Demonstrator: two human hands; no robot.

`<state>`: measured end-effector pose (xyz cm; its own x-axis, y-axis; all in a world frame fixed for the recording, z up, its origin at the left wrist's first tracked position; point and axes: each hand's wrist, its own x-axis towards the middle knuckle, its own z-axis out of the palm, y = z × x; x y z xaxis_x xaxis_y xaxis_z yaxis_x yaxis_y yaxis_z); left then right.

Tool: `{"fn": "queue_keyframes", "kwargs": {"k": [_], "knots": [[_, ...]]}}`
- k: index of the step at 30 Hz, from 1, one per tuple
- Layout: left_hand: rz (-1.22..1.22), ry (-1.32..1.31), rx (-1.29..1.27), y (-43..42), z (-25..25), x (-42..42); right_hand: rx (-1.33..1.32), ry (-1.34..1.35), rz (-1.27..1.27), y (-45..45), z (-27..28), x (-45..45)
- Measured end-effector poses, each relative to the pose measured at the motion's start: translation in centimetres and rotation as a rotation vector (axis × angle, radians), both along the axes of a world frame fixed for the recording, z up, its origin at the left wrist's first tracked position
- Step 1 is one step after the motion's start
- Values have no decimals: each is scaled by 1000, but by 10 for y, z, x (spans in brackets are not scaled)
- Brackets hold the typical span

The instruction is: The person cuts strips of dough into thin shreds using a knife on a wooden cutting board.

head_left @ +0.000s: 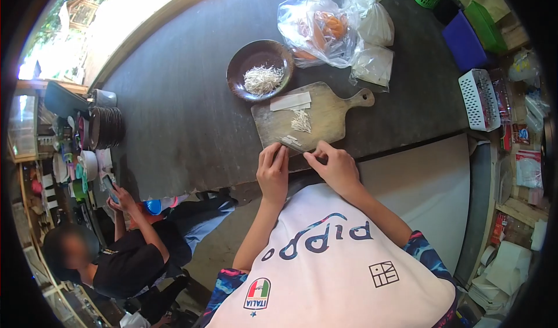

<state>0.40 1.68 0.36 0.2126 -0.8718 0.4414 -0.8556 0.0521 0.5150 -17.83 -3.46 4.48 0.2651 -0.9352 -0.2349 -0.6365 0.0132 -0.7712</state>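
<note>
My left hand point(273, 171) and my right hand point(336, 168) are at the near edge of a wooden cutting board point(328, 113), fingers closed in a pinch. Between them runs a thin dark blade point(292, 146), with my fingertips at either end; its handle cannot be made out. Just beyond it lie a few short white slivers point(289, 140). Farther up the board are a small heap of thin white strips point(301, 121) and a flat pale slab point(290, 102). A dark round bowl point(237, 66) behind the board holds a pile of white shreds point(263, 80).
A clear plastic bag point(317, 28) with orange contents, a white tied bag point(375, 20) and a flat packet point(372, 66) lie behind the board. Stacked dark plates point(106, 127) stand at left. Another person point(131, 246) sits there holding a phone. A white basket point(479, 100) is at right.
</note>
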Motion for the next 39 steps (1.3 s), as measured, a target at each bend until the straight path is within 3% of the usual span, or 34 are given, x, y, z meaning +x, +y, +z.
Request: {"fn": "queue_keyframes", "kwargs": {"k": [39], "knots": [[-16, -26, 6, 2, -1, 0, 20, 22, 3, 6, 4, -7]]}}
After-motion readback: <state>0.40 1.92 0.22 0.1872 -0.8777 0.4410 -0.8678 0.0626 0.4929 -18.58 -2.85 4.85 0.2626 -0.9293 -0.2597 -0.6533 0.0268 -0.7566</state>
